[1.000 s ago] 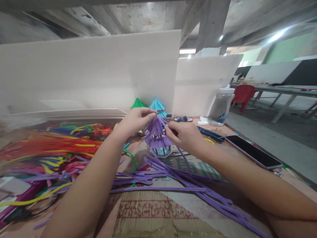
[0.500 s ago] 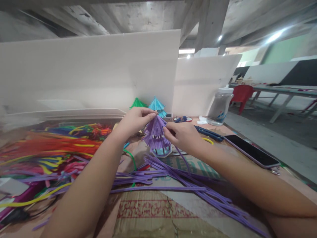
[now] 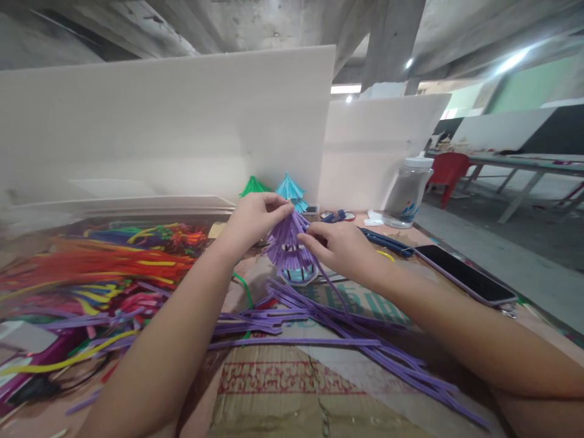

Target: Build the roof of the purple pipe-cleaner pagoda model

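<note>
A small purple pavilion model (image 3: 288, 249) made of pipe cleaners stands on a pale blue base at the middle of the table. My left hand (image 3: 255, 218) pinches the tip of its roof from the left. My right hand (image 3: 337, 246) is closed on the roof's right side, with a purple pipe cleaner (image 3: 329, 281) trailing down from its fingers. Loose purple pipe cleaners (image 3: 319, 319) lie spread on the cardboard in front of the model.
A heap of coloured pipe cleaners (image 3: 91, 274) fills the left. A green model (image 3: 253, 186) and a blue model (image 3: 290, 190) stand behind, against white boards (image 3: 182, 128). A clear jar (image 3: 406, 194), a phone (image 3: 463, 275) and dark blue sticks (image 3: 385, 241) lie to the right.
Both hands stay on the purple model; the right hand's fingers have shifted slightly lower on the roof. The view has tilted a little.
</note>
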{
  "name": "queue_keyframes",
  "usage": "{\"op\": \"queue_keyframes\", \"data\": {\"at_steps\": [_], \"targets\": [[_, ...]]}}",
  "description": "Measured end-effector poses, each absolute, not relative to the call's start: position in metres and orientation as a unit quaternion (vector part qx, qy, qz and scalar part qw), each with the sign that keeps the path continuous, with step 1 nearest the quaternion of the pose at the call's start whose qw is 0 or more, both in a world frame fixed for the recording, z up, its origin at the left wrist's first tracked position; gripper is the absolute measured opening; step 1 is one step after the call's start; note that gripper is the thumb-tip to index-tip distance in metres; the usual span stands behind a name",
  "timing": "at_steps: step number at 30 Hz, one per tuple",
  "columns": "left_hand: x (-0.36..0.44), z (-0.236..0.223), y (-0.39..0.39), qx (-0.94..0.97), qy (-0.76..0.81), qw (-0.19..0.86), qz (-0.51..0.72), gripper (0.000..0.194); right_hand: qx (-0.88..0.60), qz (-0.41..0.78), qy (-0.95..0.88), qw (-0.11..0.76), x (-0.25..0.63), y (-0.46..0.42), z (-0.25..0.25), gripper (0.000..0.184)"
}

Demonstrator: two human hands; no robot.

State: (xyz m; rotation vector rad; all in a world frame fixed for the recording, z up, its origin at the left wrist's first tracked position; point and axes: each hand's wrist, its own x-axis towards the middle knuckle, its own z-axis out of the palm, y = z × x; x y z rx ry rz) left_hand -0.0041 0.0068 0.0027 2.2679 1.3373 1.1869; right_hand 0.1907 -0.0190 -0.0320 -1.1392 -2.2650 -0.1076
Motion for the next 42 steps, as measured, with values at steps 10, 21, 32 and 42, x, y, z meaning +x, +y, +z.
{"op": "queue_keyframes", "data": {"at_steps": [10, 21, 32, 42], "targets": [[-0.005, 0.002, 0.008, 0.774, 0.465, 0.124, 0.413, 0.030, -0.395, 0.461, -0.750, 0.262, 0.199, -0.011, -0.050, 0.034], [-0.004, 0.003, 0.007, 0.780, 0.458, 0.121, 0.409, 0.032, -0.336, 0.663, -0.605, 0.287, 0.189, -0.011, -0.056, 0.032], [-0.003, 0.002, 0.007, 0.783, 0.452, 0.122, 0.410, 0.030, -0.343, 0.664, -0.592, 0.301, 0.187, -0.006, -0.065, 0.031], [-0.005, -0.002, 0.014, 0.777, 0.459, 0.118, 0.415, 0.035, -0.347, 0.661, -0.608, 0.269, 0.190, -0.009, -0.058, 0.032]]}}
